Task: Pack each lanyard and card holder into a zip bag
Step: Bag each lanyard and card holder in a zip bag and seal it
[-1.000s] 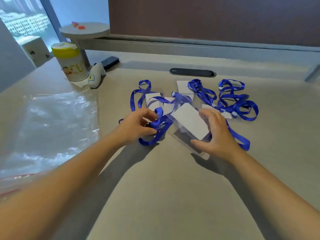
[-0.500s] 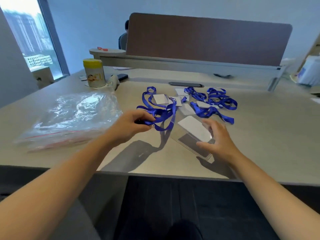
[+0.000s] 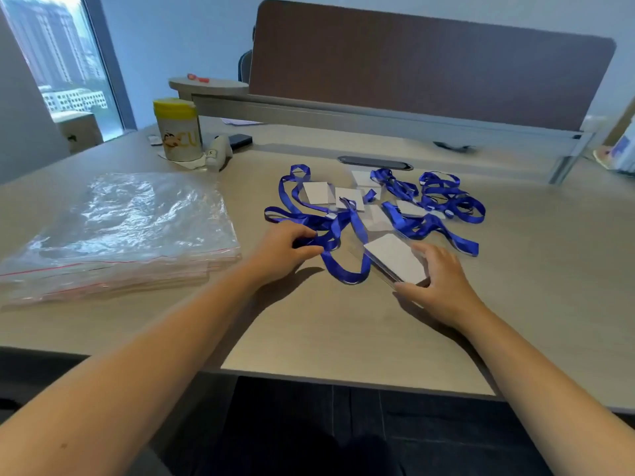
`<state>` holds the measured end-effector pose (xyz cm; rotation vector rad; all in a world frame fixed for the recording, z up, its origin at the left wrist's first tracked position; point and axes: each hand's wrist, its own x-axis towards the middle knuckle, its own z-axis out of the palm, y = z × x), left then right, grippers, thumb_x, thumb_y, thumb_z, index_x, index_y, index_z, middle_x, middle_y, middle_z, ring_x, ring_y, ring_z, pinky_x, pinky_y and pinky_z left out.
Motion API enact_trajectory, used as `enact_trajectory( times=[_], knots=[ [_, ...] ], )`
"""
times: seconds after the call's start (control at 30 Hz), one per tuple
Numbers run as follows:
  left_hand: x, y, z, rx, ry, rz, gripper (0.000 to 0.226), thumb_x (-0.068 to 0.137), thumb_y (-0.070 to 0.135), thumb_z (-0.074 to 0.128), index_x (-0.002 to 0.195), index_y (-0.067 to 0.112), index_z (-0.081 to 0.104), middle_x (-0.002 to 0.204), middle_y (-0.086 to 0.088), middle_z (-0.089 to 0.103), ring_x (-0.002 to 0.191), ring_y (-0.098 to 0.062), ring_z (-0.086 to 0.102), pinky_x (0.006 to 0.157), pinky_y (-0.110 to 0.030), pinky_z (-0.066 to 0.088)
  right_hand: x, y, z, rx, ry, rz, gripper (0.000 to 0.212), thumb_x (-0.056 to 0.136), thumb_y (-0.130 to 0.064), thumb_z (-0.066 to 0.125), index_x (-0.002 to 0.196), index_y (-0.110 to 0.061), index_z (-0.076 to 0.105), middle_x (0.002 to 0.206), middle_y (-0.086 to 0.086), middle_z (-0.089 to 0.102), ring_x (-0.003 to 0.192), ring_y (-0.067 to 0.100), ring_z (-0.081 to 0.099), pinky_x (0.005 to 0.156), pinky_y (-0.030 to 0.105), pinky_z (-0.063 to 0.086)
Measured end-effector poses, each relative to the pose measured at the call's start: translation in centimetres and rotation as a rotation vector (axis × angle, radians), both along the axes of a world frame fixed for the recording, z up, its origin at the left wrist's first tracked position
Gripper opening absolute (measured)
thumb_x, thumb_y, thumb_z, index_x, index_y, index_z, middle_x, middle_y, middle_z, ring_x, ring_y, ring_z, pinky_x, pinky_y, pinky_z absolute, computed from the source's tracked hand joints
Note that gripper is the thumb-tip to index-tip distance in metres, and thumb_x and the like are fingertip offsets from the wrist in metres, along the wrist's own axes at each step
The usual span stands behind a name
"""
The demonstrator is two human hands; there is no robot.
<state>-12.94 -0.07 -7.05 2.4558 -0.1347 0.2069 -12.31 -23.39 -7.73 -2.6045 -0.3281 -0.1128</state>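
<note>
A heap of blue lanyards [image 3: 436, 201] with clear card holders and white cards lies in the middle of the desk. My left hand [image 3: 281, 250] pinches the strap of one blue lanyard [image 3: 343, 249] that loops toward me. My right hand [image 3: 439, 283] holds the near end of that lanyard's card holder [image 3: 395, 257], thumb at its front corner and fingers along its right edge; the holder lies on the desk with a white card inside. A stack of clear zip bags [image 3: 113, 228] with red seal lines lies to the left.
A yellow-lidded canister [image 3: 178, 130], a small white device [image 3: 218, 151] and a dark block [image 3: 240, 140] stand at the back left. A brown divider panel [image 3: 426, 63] and a metal rail close off the back. The desk's front edge [image 3: 343, 379] runs close below my forearms.
The view has pulled back and up, showing the desk edge. My left hand has drawn the lanyard strap leftward out of the heap. My right hand stays on the card holder.
</note>
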Motion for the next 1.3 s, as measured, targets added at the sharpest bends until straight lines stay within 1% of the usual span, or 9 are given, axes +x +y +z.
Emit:
enact_trajectory(
  times=[0.1,0.23,0.37,0.47,0.63,0.87,1.03,1.2,1.3],
  knots=[
    [-0.2,-0.3,0.1,0.145,0.009,-0.083,0.035,0.089,0.022,0.054,0.121,0.009,0.057,0.112,-0.007,0.061,0.094,-0.013,0.050,0.081,-0.021,0.034,0.3,0.0,0.2,-0.165,0.024,0.055,0.067,0.081,-0.040,0.061,0.138,-0.019,0.031,0.144,0.003,0.035,0.127,0.023,0.033,0.101,0.035,0.032],
    [-1.3,0.4,0.2,0.251,-0.057,-0.067,0.038,0.088,0.025,0.056,0.123,0.011,0.056,0.123,-0.008,0.058,0.112,-0.019,0.051,0.092,-0.022,0.035,0.1,0.3,0.4,-0.275,0.045,0.117,0.063,0.086,-0.045,0.051,0.141,-0.024,0.030,0.150,0.001,0.027,0.134,0.023,0.027,0.107,0.037,0.027],
    [-3.4,1.6,0.6,0.225,-0.109,-0.030,0.037,0.086,0.021,0.058,0.122,0.012,0.057,0.126,-0.006,0.056,0.116,-0.020,0.048,0.092,-0.022,0.033,-1.0,1.0,0.6,-0.153,-0.011,0.126,0.060,0.087,-0.040,0.053,0.140,-0.023,0.032,0.152,0.001,0.024,0.139,0.020,0.022,0.111,0.038,0.024],
    [-5.2,3.7,1.1,0.274,-0.111,0.022,0.037,0.088,0.025,0.057,0.123,0.016,0.055,0.131,-0.002,0.053,0.122,-0.016,0.044,0.100,-0.025,0.034,-1.8,2.8,0.8,-0.123,-0.130,0.178,0.051,0.089,-0.034,0.052,0.136,-0.018,0.039,0.145,0.001,0.037,0.133,0.017,0.033,0.107,0.032,0.030],
    [-8.8,8.2,2.6,0.345,-0.175,0.181,0.036,0.088,0.027,0.055,0.123,0.016,0.055,0.132,-0.001,0.054,0.122,-0.017,0.046,0.101,-0.025,0.037,-2.9,8.4,0.7,-0.060,-0.219,0.321,0.040,0.089,-0.028,0.053,0.127,-0.017,0.049,0.134,0.000,0.050,0.123,0.014,0.043,0.102,0.026,0.034],
    [-12.7,15.2,3.0,0.458,0.024,0.389,0.044,0.088,0.034,0.053,0.129,0.019,0.048,0.141,-0.001,0.046,0.128,-0.019,0.044,0.108,-0.031,0.034,-3.3,16.8,1.1,0.008,-0.211,0.498,0.041,0.089,-0.028,0.052,0.129,-0.017,0.048,0.134,0.002,0.050,0.122,0.016,0.045,0.100,0.028,0.036],
    [-13.7,17.3,2.4,0.446,0.129,0.461,0.038,0.091,0.033,0.049,0.128,0.023,0.050,0.136,0.001,0.052,0.123,-0.020,0.050,0.103,-0.030,0.037,-2.8,20.9,1.4,-0.016,-0.220,0.579,0.040,0.092,-0.026,0.049,0.131,-0.018,0.047,0.136,0.001,0.049,0.124,0.017,0.044,0.102,0.029,0.034],
    [-13.5,17.7,2.1,0.406,0.065,0.453,0.031,0.091,0.025,0.052,0.121,0.019,0.057,0.126,0.000,0.060,0.113,-0.018,0.057,0.095,-0.026,0.042,-1.7,22.0,1.6,-0.107,-0.266,0.598,0.027,0.093,-0.017,0.047,0.115,-0.013,0.061,0.117,0.005,0.064,0.106,0.021,0.056,0.091,0.029,0.043],
    [-13.1,17.8,2.3,0.374,-0.001,0.434,0.025,0.090,0.016,0.054,0.113,0.015,0.063,0.116,-0.002,0.066,0.104,-0.017,0.061,0.086,-0.020,0.041,-1.4,21.5,1.9,-0.078,-0.281,0.571,0.026,0.093,-0.016,0.045,0.112,-0.010,0.062,0.112,0.007,0.065,0.101,0.020,0.058,0.084,0.025,0.043]
  ],
)
